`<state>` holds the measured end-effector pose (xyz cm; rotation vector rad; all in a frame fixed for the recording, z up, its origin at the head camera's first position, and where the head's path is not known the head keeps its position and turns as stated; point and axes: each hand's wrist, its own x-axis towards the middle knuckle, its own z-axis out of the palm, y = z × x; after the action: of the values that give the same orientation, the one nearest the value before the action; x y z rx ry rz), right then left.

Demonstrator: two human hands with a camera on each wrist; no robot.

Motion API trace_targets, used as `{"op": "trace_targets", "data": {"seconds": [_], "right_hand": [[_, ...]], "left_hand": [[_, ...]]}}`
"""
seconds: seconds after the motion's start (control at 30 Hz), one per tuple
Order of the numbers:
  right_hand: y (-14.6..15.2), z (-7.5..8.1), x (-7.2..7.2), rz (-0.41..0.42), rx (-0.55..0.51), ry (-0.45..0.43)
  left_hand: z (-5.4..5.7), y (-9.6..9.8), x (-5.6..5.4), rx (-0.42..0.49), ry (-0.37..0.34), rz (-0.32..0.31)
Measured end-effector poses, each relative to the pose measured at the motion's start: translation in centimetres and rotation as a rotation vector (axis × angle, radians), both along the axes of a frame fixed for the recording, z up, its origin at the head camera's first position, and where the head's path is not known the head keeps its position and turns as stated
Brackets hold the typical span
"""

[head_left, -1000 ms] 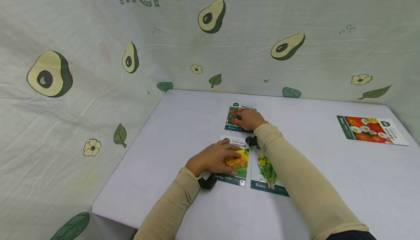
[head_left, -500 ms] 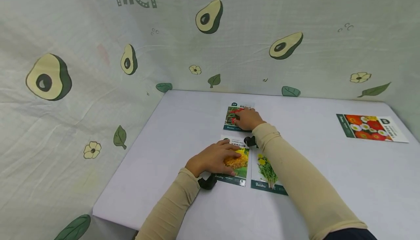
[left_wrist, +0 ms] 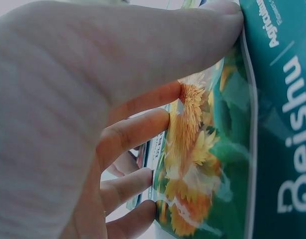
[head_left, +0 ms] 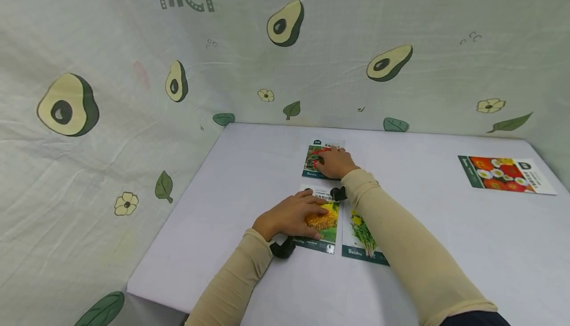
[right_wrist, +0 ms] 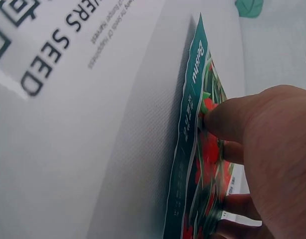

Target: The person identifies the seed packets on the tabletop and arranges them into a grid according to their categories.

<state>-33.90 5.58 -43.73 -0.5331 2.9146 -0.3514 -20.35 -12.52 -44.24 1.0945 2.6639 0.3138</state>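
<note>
In the head view, my left hand (head_left: 291, 214) rests with spread fingers on a seed packet showing orange flowers (head_left: 328, 233). The left wrist view has its thumb and fingertips touching the packet's glossy face (left_wrist: 232, 119). Farther back, the fingers of my right hand (head_left: 336, 163) press on a seed packet with red flowers (head_left: 310, 160). Seen from the right wrist, thumb and fingertips sit apart on that packet's front (right_wrist: 209, 149), which lies on the table. Below my right forearm is a packet with yellow flowers and green stems (head_left: 362, 234), partly covered by the sleeve.
A packet with red, orange and white flowers (head_left: 503, 173) lies sideways at the right of the white table (head_left: 445, 227). Behind and to the left hangs a pale cloth (head_left: 329, 78) printed with avocados. Black wrist devices sit under both wrists.
The red-flower packet and my right hand have shifted very slightly left. My left hand stays on the orange-flower packet. The head view has tilted a little.
</note>
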Motion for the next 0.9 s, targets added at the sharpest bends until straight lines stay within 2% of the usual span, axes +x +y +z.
{"op": "trace_targets", "data": {"seconds": [0.47, 0.73, 0.9], "right_hand": [[0.37, 0.33, -0.65, -0.016, -0.024, -0.016], [-0.06, 0.69, -0.46, -0.005, -0.028, -0.022], [0.04, 0.78, -0.57, 0.002, -0.076, -0.005]], "left_hand": [[-0.20, 0.03, -0.20, -0.012, 0.002, -0.009], [0.06, -0.04, -0.09, -0.012, -0.009, 0.004], [-0.21, -0.13, -0.18, -0.017, -0.008, 0.006]]}}
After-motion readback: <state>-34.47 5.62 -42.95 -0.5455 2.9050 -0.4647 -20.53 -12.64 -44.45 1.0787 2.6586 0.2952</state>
